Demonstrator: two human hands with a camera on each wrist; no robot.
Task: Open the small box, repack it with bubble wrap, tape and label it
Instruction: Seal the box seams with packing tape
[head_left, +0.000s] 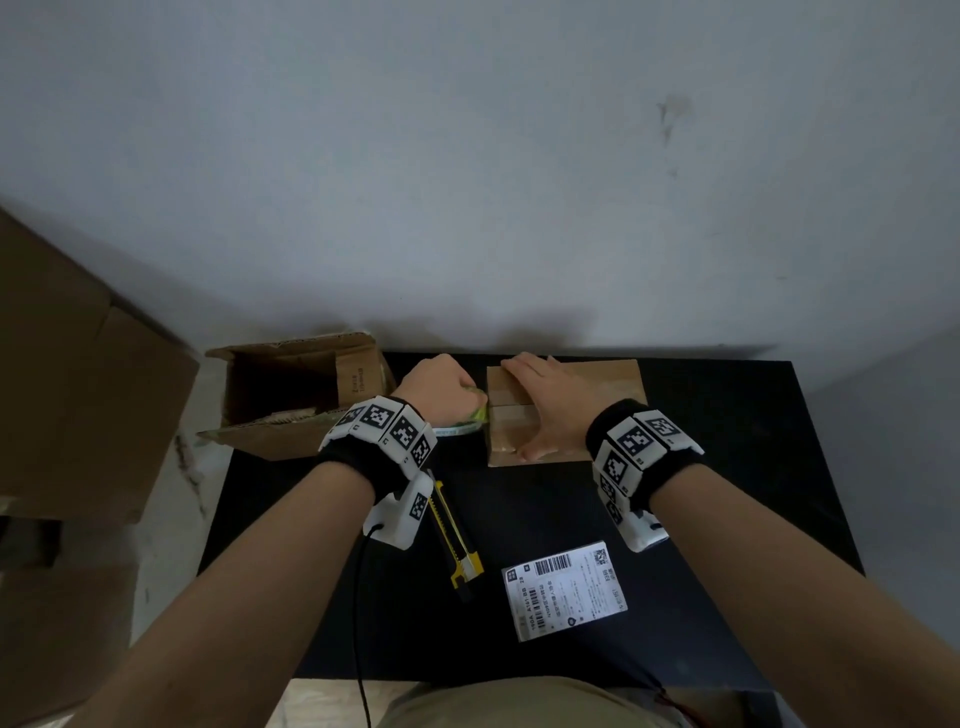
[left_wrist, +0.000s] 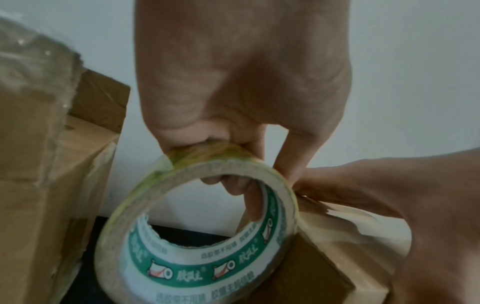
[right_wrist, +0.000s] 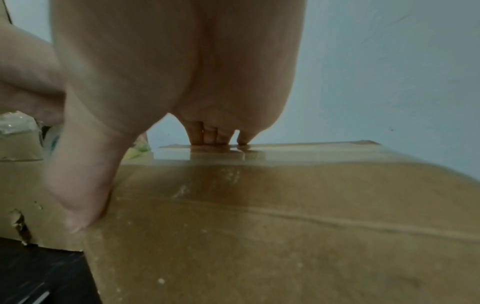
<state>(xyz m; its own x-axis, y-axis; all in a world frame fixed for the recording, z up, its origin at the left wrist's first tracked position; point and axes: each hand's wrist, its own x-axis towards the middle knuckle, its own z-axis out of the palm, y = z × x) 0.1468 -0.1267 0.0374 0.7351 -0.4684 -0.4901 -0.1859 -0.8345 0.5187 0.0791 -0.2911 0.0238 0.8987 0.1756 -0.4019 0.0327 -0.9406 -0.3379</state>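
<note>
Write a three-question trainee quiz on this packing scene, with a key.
1. True or false: the left hand grips the tape roll.
2. Which lies nearest the person on the table? A) knife B) label C) small box
3. Fill in: the right hand presses flat on the ____.

Key: 1 true; 2 B; 3 small box.

We cannot read the label; our left hand hides most of the tape roll from above.
</note>
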